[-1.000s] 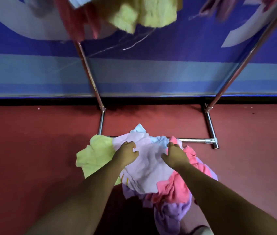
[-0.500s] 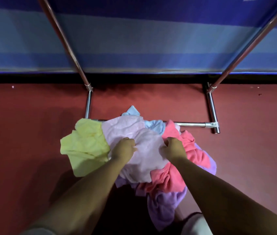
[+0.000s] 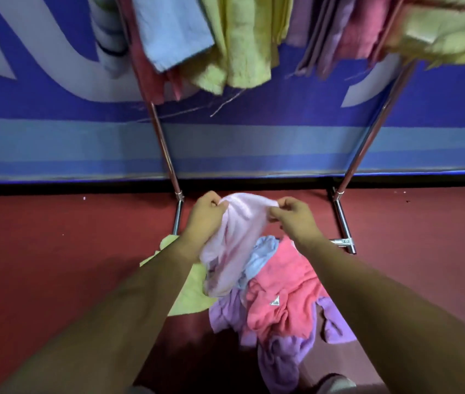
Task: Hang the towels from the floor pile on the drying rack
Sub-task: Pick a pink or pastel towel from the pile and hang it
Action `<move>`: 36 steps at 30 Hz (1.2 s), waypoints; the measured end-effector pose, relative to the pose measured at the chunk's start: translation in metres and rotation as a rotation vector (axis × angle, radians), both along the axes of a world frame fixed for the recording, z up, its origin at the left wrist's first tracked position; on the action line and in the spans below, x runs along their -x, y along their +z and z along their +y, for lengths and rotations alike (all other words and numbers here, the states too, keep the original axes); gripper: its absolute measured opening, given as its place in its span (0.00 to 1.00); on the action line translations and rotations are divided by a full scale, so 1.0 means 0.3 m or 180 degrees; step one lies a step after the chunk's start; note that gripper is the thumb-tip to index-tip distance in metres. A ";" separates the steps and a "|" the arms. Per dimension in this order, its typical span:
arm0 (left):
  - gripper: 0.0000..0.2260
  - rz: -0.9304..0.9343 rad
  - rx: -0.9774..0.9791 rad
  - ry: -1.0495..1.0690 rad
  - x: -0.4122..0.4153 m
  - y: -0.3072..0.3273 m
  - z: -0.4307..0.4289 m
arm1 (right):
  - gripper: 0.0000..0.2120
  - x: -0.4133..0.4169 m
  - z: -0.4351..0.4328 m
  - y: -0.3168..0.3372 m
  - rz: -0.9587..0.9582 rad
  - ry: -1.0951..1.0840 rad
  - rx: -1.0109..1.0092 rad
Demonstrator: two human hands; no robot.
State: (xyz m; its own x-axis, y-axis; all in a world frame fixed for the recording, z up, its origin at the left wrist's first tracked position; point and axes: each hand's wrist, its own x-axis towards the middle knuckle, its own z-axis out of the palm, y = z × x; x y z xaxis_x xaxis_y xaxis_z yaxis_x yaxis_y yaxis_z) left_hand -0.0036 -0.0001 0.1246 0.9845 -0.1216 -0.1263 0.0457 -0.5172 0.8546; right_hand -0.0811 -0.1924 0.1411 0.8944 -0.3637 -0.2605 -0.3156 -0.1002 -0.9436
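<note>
Gripped at the left by the left hand, fingers curled round the cloth: pale pink towel, top edge stretched sideways between both hands, tail hanging toward the pile. Pinched at the right by the right hand, equally near. Below, red floor. Above and ahead, drying rack, crowded with hung towels; free bar not visible.

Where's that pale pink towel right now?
The pale pink towel is mid-frame in the head view, pinched between the left hand and right hand, its lower end hanging down to the floor pile beside the coral towel.
</note>
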 end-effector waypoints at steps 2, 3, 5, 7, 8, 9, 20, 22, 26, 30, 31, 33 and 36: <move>0.14 -0.0087 0.0199 0.0014 0.021 0.141 0.017 | 0.13 0.019 0.029 0.140 -0.0304 -0.0021 -0.0061; 0.14 -0.0130 0.0368 0.0041 0.039 0.220 0.025 | 0.13 0.034 0.044 0.216 -0.0444 -0.0009 -0.0112; 0.11 -0.0193 0.0826 0.0064 0.092 0.372 0.042 | 0.12 0.072 0.074 0.356 -0.0727 0.0056 -0.0260; 0.08 -0.0206 0.1106 0.0025 0.152 0.497 0.066 | 0.09 0.119 0.101 0.481 -0.0941 0.0139 -0.0552; 0.07 -0.0211 0.1180 -0.0042 0.180 0.538 0.081 | 0.08 0.145 0.111 0.530 -0.1015 0.0198 -0.0750; 0.05 -0.0184 0.1291 -0.0106 0.211 0.569 0.095 | 0.07 0.173 0.124 0.570 -0.1032 0.0273 -0.0885; 0.12 -0.0172 0.0149 -0.1826 0.335 0.593 0.153 | 0.04 0.314 0.186 0.599 -0.1145 0.1026 -0.0253; 0.18 -0.0244 -0.0233 -0.2019 0.332 0.582 0.170 | 0.03 0.308 0.172 0.604 -0.1075 0.0964 -0.0103; 0.14 -0.0312 -0.0149 -0.1820 0.318 0.586 0.190 | 0.03 0.297 0.160 0.614 -0.1153 0.0842 -0.0225; 0.18 -0.0005 0.0212 -0.1998 0.317 0.597 0.209 | 0.06 0.304 0.148 0.633 -0.1245 0.0776 -0.0303; 0.18 0.0078 0.0256 -0.2038 0.317 0.596 0.214 | 0.06 0.306 0.141 0.640 -0.1242 0.0719 -0.0298; 0.14 0.0349 0.0399 -0.2082 0.315 0.601 0.225 | 0.06 0.307 0.122 0.652 -0.1210 0.0528 -0.0337; 0.13 0.0308 -0.0490 -0.2103 0.292 0.607 0.266 | 0.05 0.298 0.094 0.660 -0.1140 0.0222 -0.0452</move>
State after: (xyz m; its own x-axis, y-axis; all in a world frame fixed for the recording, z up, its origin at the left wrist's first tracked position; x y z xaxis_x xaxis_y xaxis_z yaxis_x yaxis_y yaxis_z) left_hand -0.0912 0.0797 0.3066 0.6934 -0.6665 -0.2739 -0.2487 -0.5781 0.7772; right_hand -0.1705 -0.1640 0.3389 0.9591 -0.2816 0.0295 0.0394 0.0297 -0.9988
